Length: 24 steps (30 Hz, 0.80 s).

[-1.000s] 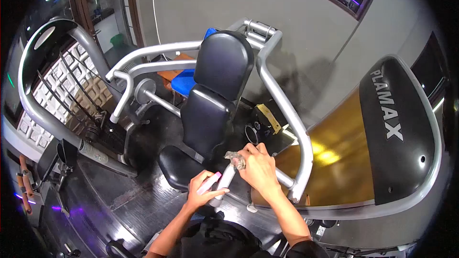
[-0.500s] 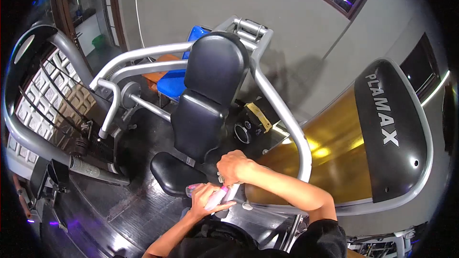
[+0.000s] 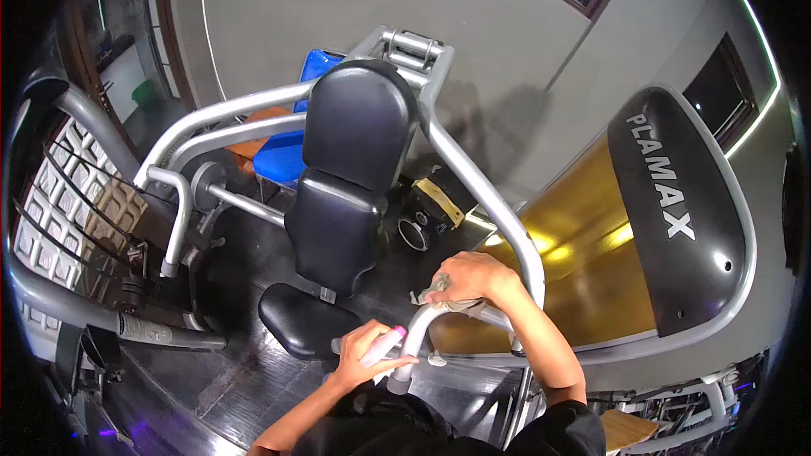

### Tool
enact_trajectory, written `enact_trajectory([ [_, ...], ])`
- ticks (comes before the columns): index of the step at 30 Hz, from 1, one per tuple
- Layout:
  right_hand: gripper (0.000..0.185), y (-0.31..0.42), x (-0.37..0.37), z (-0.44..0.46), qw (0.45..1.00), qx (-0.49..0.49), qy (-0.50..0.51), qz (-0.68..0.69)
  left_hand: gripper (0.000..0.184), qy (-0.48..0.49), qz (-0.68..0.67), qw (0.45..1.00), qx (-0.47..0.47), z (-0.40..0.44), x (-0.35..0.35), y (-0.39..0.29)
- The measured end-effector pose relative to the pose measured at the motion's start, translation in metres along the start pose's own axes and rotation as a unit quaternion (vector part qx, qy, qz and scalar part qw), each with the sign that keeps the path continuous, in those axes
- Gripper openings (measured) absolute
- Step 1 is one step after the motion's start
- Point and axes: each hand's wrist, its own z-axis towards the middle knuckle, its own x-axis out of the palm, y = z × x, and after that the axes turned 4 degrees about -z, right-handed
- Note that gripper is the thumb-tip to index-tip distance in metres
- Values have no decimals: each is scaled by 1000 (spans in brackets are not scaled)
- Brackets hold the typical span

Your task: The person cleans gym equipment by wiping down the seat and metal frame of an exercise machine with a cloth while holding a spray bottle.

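Observation:
My left hand (image 3: 359, 357) is wrapped round a pale bottle with a pink top (image 3: 385, 344), beside a bent silver handle bar (image 3: 414, 339) of the exercise machine. The thumb of that hand reaches across to the bar. My right hand (image 3: 477, 277) is closed over a greyish cloth (image 3: 463, 306) and presses it on the bar's upper bend. Part of the cloth is hidden under the fingers. Just beyond my left hand lies the black padded seat (image 3: 306, 321), with the tall black backrest (image 3: 359, 122) rising behind it.
A silver frame tube (image 3: 481, 181) runs down on the right, beside the gold and black weight-stack cover (image 3: 583, 262). A black box with a yellowish top edge (image 3: 431, 215) stands on the floor. Behind the machine is a blue chair (image 3: 283, 156). Another handle (image 3: 180, 219) hangs at the left.
My right hand has moved right and slightly up along the bar with the cloth, uncovering the lower bar. My left hand still holds the bottle. The view has shifted slightly.

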Motion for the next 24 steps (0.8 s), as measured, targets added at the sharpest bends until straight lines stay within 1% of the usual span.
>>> enact_trajectory([
  [2,44,-12,4,-5,1000,3,-3,28,53,5,-13,1000,-28,5,-7,6],
  [4,45,-25,9,-10,997,4,2,77,52,7,-17,1000,-23,14,-12,10],
  [5,45,-29,11,-16,997,8,1,79,52,6,-19,1000,-19,18,-14,13],
  [7,46,-25,9,-32,994,59,-47,74,51,12,-24,1000,-10,23,-17,17],
  [8,42,-16,1,-44,992,87,-34,88,51,16,-21,1000,-2,27,-18,18],
  [9,42,-17,8,-42,991,93,-34,90,51,20,-18,1000,7,30,-18,19],
  [11,36,-20,31,-39,986,57,-122,102,51,28,-30,999,23,35,-16,23],
  [12,30,-11,34,-38,983,59,-159,66,51,33,-38,998,36,37,-14,25],
  [13,30,-2,36,-36,983,67,-159,70,51,41,-43,998,38,38,-10,28],
  [15,24,17,38,-32,977,48,-206,35,50,50,-69,995,45,40,-4,34],
  [16,17,27,39,-34,968,41,-246,19,49,61,-105,992,20,41,-2,35],
  [17,17,32,43,-36,968,50,-246,24,49,70,-109,991,21,41,-2,35],
  [19,13,41,53,-42,946,47,-320,24,53,98,-104,990,-9,41,0,36],
  [21,14,56,63,-53,942,48,-330,34,53,107,-127,986,-12,45,1,34],
  [24,27,70,95,-61,915,40,-402,18,52,123,-155,980,-15,51,6,34],
])
